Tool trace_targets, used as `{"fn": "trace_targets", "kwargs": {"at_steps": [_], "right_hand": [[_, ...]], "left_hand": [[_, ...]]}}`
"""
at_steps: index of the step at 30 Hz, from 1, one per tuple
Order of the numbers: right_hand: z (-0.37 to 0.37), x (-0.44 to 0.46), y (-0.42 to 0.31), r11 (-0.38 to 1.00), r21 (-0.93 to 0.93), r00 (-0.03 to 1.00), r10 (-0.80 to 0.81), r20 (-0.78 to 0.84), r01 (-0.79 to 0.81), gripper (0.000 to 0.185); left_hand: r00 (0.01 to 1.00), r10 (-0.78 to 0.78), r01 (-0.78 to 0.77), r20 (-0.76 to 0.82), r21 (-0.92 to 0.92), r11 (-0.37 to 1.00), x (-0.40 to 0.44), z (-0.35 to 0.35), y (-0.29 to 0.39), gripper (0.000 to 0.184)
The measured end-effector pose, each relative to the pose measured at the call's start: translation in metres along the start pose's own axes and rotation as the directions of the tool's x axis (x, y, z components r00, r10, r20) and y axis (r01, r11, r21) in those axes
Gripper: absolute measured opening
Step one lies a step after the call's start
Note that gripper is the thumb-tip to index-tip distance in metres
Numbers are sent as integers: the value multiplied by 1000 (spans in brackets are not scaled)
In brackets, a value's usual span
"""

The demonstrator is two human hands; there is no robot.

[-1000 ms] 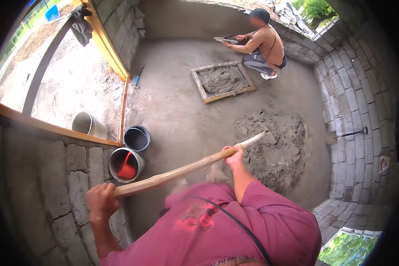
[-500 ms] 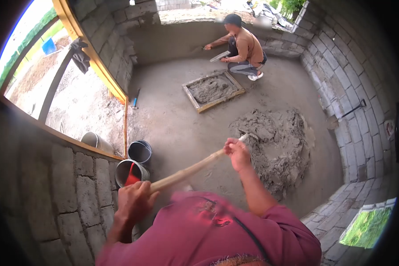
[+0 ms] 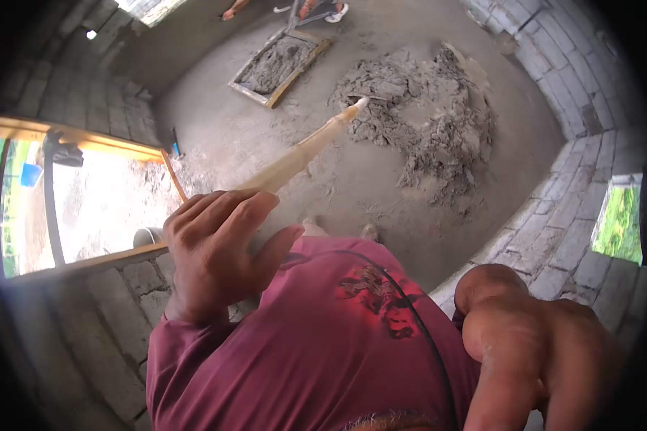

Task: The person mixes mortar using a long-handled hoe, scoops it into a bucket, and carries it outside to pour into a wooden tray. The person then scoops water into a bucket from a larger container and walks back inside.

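Observation:
A long wooden handle (image 3: 295, 159) slants from my left hand to the mound of wet grey mortar (image 3: 417, 108). The tool's metal head (image 3: 366, 96) shows only as a thin edge at the mortar. My left hand (image 3: 223, 248) is around the handle's near end, its fingers over the top and its thumb to the right. Large and close to the camera at the lower right, my right hand (image 3: 535, 352) is off the handle. Its fingers are bent with a gap between them, and nothing shows in them.
A wooden-framed tray (image 3: 272, 99) of mortar lies beyond the mound. Behind it a crouching co-worker shows in part, with a hand (image 3: 230, 13) at the top edge. A bucket (image 3: 148, 237) stands by the wooden door frame (image 3: 122, 147) at left. Block walls (image 3: 546, 208) surround the floor.
My right hand has left the handle and come up close to the camera. My left hand looks nearer and larger. The view has tipped downward, so the mound and tray sit higher.

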State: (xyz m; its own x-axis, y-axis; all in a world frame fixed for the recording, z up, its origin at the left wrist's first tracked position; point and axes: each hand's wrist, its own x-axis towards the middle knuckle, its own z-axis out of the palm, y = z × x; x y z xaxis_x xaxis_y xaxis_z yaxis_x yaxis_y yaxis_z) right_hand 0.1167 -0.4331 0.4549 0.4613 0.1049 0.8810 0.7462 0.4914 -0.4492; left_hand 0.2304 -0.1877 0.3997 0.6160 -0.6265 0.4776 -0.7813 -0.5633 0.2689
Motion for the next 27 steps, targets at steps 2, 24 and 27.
{"fn": "trace_targets", "kwargs": {"at_steps": [2,24,27], "right_hand": [[9,-9,-10,999,-43,1000,-1,-29,0,17],[107,-33,3,941,-336,963,-65,-260,-27,19],[114,-44,-16,940,-341,960,-95,-264,-1,19]], "left_hand": [[1000,27,-27,1,-7,1000,-3,-1,0,30],[900,434,-427,-44,-293,855,-36,-2,-31,22],[923,385,-370,20,-241,897,-33,-2,-21,25]]}}
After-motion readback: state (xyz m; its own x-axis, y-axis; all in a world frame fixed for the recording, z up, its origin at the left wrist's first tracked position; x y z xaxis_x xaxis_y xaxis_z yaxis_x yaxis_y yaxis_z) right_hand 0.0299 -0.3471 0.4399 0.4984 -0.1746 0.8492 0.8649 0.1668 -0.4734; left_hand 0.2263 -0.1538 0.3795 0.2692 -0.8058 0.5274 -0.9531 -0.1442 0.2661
